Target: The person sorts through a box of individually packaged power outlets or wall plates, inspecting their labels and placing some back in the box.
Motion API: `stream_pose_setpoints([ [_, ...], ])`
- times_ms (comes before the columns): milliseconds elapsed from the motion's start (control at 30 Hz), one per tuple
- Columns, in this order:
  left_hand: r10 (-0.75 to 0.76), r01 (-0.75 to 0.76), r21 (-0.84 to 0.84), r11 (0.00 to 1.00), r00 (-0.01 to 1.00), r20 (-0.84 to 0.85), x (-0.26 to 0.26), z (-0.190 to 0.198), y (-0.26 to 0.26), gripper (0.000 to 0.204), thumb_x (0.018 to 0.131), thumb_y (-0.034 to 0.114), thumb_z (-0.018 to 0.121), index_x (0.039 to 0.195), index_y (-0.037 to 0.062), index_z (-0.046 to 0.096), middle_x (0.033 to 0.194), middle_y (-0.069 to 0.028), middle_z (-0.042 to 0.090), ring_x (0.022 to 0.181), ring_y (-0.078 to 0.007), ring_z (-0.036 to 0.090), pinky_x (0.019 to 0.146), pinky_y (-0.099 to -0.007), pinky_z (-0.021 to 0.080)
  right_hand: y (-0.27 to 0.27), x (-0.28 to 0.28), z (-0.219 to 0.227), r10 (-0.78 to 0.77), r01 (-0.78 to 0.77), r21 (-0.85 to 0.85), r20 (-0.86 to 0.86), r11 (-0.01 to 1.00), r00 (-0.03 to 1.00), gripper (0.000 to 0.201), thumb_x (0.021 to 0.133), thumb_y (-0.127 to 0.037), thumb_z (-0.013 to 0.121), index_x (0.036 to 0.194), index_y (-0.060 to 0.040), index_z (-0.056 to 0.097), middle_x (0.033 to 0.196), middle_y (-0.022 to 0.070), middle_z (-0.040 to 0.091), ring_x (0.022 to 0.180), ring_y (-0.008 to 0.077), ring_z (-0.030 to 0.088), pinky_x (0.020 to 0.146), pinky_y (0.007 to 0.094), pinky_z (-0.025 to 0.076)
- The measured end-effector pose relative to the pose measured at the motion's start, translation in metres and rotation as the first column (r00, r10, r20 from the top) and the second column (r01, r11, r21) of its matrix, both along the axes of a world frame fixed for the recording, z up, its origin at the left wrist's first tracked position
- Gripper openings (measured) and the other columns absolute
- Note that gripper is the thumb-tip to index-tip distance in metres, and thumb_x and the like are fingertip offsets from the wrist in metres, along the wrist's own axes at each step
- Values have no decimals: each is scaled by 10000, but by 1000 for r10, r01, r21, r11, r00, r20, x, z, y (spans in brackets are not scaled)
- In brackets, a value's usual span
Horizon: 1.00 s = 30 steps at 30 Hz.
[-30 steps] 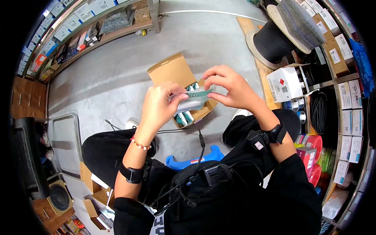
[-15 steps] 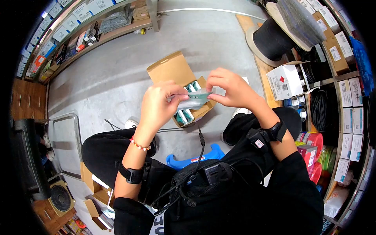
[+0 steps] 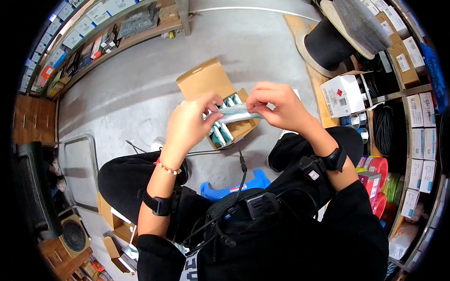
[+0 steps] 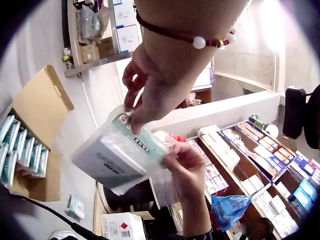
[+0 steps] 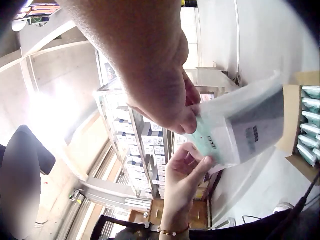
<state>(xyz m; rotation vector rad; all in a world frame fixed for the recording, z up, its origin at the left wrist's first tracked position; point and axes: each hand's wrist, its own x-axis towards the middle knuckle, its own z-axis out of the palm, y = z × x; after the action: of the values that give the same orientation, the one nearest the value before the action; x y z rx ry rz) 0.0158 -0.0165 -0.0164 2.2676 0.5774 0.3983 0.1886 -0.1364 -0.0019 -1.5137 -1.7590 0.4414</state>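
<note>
A clear and pale green plastic bag [image 3: 234, 114] with a flat white item inside is stretched between both hands. The left hand [image 3: 190, 119] pinches one top corner, and the right hand [image 3: 279, 105] pinches the other. In the left wrist view the bag [image 4: 112, 157] hangs down from the fingertips, with dark printing on its green band. Below the hands stands an open cardboard box [image 3: 206, 82], its lid folded back. Several green and white packets [image 4: 22, 150] stand in rows inside it.
A blue plastic stool [image 3: 234, 188] is between the legs. Loaded shelves [image 3: 419, 140] and a cable reel [image 3: 328, 47] stand on the right, another shelf [image 3: 117, 44] at upper left. A small packet [image 4: 75, 206] lies beside the box. Dark cables cross the front.
The bag has tilted and its printed band no longer shows clearly in the head view. The right hand's fingers have drawn closer together at the bag's edge.
</note>
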Motion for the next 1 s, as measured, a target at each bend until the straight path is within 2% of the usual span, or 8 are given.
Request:
stream_pose_setpoints([
  [33, 4, -4, -34, 999, 1000, 6, 1, 1, -2, 280, 602, 91, 697, 844, 50, 561, 736, -68, 575, 673, -203, 550, 607, -285, 434, 0, -2, 0, -10, 10, 15, 5, 1000, 1000, 85, 637, 22, 569, 702, -28, 546, 687, 79, 530, 627, 240, 544, 533, 306, 423],
  [133, -222, 202, 169, 965, 969, 105, 4, 5, -6, 329, 605, 116, 703, 885, 70, 537, 879, -70, 553, 799, -232, 534, 695, -306, 430, -1, -3, -3, -21, 21, 46, 8, 999, 1000, 83, 636, 14, 577, 701, -32, 553, 685, 75, 533, 625, 238, 547, 534, 306, 425],
  [167, -240, 231, 97, 968, 966, 91, 5, 9, -10, 316, 611, 135, 704, 876, 76, 541, 968, -74, 524, 893, -255, 501, 762, -329, 411, -1, -3, -5, -21, 21, 53, 8, 998, 1000, 84, 636, 12, 580, 702, -33, 554, 685, 75, 534, 627, 239, 547, 536, 307, 426],
  [267, -226, 201, 139, 970, 956, 189, 9, 5, -16, 283, 620, 123, 693, 855, 67, 546, 962, -74, 524, 895, -257, 502, 763, -334, 410, 0, -2, -10, -10, 9, 57, 20, 998, 1000, 95, 640, 47, 593, 703, -21, 572, 670, 60, 545, 601, 183, 544, 512, 261, 421],
  [567, -233, 178, 288, 941, 957, 173, 11, -2, -9, 161, 626, 70, 654, 746, 65, 546, 913, -50, 547, 844, -253, 508, 728, -340, 406, 2, -4, -10, -75, 79, 42, -96, 996, 993, 77, 633, 5, 593, 695, -30, 563, 658, 77, 542, 597, 218, 544, 525, 287, 426],
  [767, -199, 156, 316, 936, 974, 107, 7, -1, -3, 143, 626, 75, 644, 726, 75, 542, 890, -34, 554, 834, -244, 510, 703, -338, 398, 0, 5, 7, -144, 149, 31, -122, 988, 982, 77, 637, 15, 608, 700, -13, 575, 627, 68, 531, 547, 143, 512, 507, 243, 408],
  [867, -177, 140, 399, 906, 982, 58, 3, 3, 0, 126, 628, 88, 632, 723, 109, 552, 869, 16, 546, 847, -191, 507, 685, -321, 383, -3, 12, 12, -167, 175, 58, -116, 983, 979, 67, 649, 18, 611, 695, -4, 568, 645, 55, 540, 560, 119, 491, 525, 225, 393],
  [1000, -168, 158, 377, 913, 986, -8, 1, 6, 1, 151, 629, 88, 646, 740, 96, 543, 882, -17, 552, 856, -225, 504, 699, -323, 372, -6, 20, 19, -145, 150, 75, -77, 986, 986, 88, 651, 37, 618, 696, 0, 552, 671, 47, 538, 580, 111, 464, 538, 215, 374],
])
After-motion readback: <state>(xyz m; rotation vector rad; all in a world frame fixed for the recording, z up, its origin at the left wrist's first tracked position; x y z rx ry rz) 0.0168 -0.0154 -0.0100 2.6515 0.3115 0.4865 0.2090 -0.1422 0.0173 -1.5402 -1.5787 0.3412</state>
